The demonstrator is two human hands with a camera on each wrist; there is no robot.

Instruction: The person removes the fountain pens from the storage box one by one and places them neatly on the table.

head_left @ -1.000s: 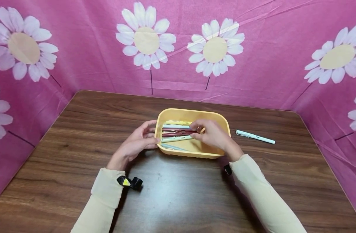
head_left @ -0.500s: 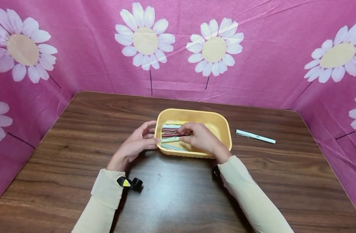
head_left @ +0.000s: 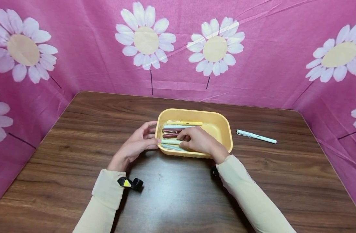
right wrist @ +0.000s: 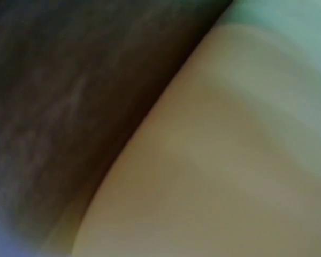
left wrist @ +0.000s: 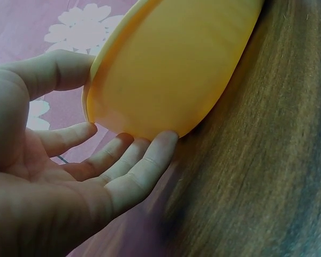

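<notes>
A yellow plastic box (head_left: 221,121) holds several clip pens lying side by side. Among them are a yellow pen (head_left: 192,123), a light blue pen (head_left: 173,127), dark red pens (head_left: 167,130), a pale green pen (head_left: 169,141) and a grey-blue pen (head_left: 171,147). My left hand (head_left: 137,141) holds the box's left end, its thumb over the rim and fingertips on the outer wall, as the left wrist view also shows. Inside the box, my right hand (head_left: 199,139) pinches the pale green pen, whose right end it hides.
A light blue pen (head_left: 256,136) lies on the wooden table (head_left: 172,194) to the right of the box. Behind the table hangs a pink cloth (head_left: 178,81) with white flowers. The right wrist view is blurred, showing mostly a sleeve (right wrist: 214,160).
My right hand has moved left within the box and then slightly toward its near side, onto the pale green pen, which now lies straighter. My left hand has stayed at the box's end.
</notes>
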